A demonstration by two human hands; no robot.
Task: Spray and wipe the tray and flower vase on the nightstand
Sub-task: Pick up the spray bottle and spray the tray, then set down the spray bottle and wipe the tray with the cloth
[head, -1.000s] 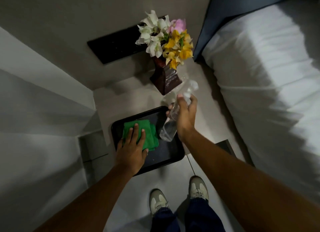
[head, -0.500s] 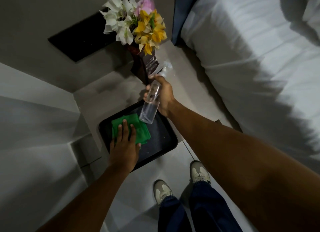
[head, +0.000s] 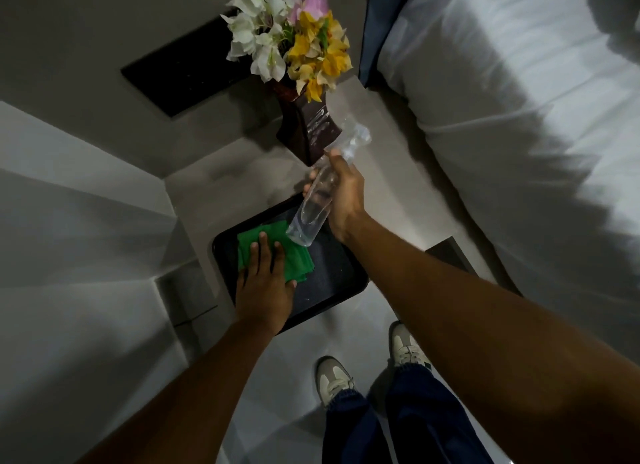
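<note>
left hand [head: 265, 292] flat on cloth [head: 296, 261] in tray [head: 341, 273]; right hand [head: 346, 195] aims bottle [head: 313, 209] at vase [head: 306, 127].

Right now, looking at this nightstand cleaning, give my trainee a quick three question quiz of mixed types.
1. True or false: the folded green cloth lies inside the black rectangular tray.
2. The right hand holds which item? A) clear plastic spray bottle B) sponge C) brush
3. Fill in: the left hand presses flat on the ____.

Key: 1 true. 2 A, its nozzle near the dark brown vase. 3 cloth.
</note>
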